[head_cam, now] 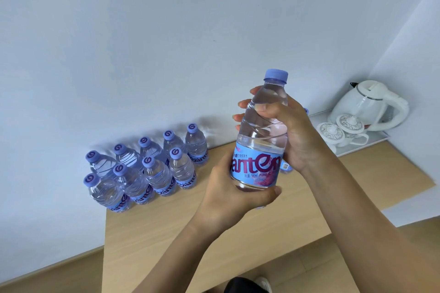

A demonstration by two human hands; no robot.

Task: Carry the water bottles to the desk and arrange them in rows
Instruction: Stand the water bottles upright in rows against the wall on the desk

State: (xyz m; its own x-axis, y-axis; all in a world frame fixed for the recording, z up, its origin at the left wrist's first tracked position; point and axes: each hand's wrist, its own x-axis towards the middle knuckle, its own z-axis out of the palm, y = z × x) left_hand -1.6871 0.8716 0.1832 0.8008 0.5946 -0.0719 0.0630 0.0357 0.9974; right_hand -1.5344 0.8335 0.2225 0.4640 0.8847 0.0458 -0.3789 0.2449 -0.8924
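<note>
I hold one clear water bottle [260, 140] with a blue label and a purple cap upright above the wooden desk [166, 228]. My right hand [292, 131] grips its upper body, fingers wrapped round it. My left hand [228, 188] cups its lower end, thumb under the base. Several matching bottles [145, 169] stand in two rows at the desk's back left, against the wall. Another bottle [285, 166] is partly hidden behind my right hand.
A white tray [371, 144] at the back right corner carries a white electric kettle [371, 104] and two patterned lidded cups [342, 129]. White walls close the back and right sides. Wooden floor [47, 271] shows below the desk's left edge.
</note>
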